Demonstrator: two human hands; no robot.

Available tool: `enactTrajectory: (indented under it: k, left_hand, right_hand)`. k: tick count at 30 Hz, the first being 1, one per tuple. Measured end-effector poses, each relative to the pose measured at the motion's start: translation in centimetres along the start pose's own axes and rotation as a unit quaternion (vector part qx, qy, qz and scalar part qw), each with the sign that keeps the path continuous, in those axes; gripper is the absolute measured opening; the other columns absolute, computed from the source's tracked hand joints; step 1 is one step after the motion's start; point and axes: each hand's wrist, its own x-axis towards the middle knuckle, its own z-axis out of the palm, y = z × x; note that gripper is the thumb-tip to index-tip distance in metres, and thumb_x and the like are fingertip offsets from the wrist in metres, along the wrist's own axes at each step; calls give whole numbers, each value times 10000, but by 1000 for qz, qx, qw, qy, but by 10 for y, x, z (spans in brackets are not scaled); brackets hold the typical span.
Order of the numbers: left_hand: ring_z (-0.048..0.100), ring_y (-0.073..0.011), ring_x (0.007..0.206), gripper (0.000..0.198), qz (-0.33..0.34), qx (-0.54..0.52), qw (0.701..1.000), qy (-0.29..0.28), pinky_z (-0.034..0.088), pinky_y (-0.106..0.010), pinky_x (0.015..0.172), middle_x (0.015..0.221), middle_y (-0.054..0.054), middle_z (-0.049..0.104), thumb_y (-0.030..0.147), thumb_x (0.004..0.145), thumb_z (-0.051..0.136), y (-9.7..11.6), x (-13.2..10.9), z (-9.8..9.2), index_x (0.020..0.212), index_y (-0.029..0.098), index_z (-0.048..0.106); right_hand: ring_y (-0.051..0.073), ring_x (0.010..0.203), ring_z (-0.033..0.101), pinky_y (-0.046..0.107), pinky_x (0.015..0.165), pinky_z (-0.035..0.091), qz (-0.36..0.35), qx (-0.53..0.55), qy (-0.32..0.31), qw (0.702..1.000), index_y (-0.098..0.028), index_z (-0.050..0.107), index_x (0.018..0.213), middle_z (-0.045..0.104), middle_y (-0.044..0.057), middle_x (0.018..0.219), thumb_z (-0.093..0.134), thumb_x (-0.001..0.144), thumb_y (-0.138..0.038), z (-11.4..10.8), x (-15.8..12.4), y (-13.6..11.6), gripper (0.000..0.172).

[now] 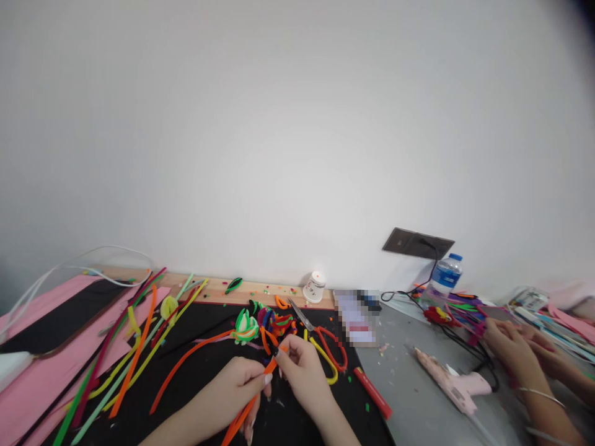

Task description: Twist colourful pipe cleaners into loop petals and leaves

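Observation:
Over the black mat (204, 371), my left hand (239, 387) and my right hand (302, 371) meet, fingers pinched on orange pipe cleaners (242, 418). The lower ends run down past my left fingers; the upper part lies between both hands. Just beyond my fingers sit a green-and-white pipe-cleaner shape (246, 327) and a multicoloured bundle of pipe cleaners (281, 324). A separate orange pipe cleaner (179, 359) curves across the mat left of my hands. Scissors (332, 347) with red and yellow handles lie right behind my right hand.
Loose coloured pipe cleaners (139, 347), pink paper (41, 384) and a black phone (65, 316) lie left. A paper cup (315, 288) stands by the wall. Rightward are a red tube (372, 393), a glue gun (450, 381), a bottle (445, 279) and another person's hands (515, 350).

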Motion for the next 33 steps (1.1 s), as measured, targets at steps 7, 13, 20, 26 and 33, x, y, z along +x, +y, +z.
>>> enactTrajectory:
  k: [7,13,20,26,33]
  left_hand:
    - [453,-99,267,436,-2,19,1000,2,379,-187,310,323,71,475,590,741,456,1,-3,-1,664,166,517]
    - [455,-110,269,452,-4,31,999,8,364,-195,313,324,66,475,609,723,461,2,-2,-3,648,169,527]
    - [436,-109,263,430,-12,54,998,9,370,-206,320,320,62,468,586,723,463,9,-5,-1,623,171,518]
    - [440,-112,257,432,-20,54,998,7,358,-200,309,315,57,470,583,719,474,3,-2,-4,618,167,528]
    - [434,-103,262,427,-18,57,998,7,375,-204,326,314,54,473,572,727,464,5,-3,-6,621,163,524]
  right_hand:
    - [82,462,354,194,449,265,-19,-48,-11,999,-173,465,612,402,-60,495,498,753,-195,-5,0,-1,146]
    - [67,358,319,189,375,219,47,20,-38,998,-195,400,565,416,-64,442,437,811,-313,-6,1,0,275]
    - [87,451,352,200,441,248,-20,-95,6,995,-188,416,573,391,-60,477,455,746,-164,-9,2,3,178]
    - [92,493,337,208,467,243,-52,-164,1,985,-181,421,570,364,-54,519,444,735,-136,-12,0,-5,172]
    - [97,499,362,208,481,257,-32,-127,-20,991,-190,391,590,400,-47,523,396,795,-163,-13,0,0,207]
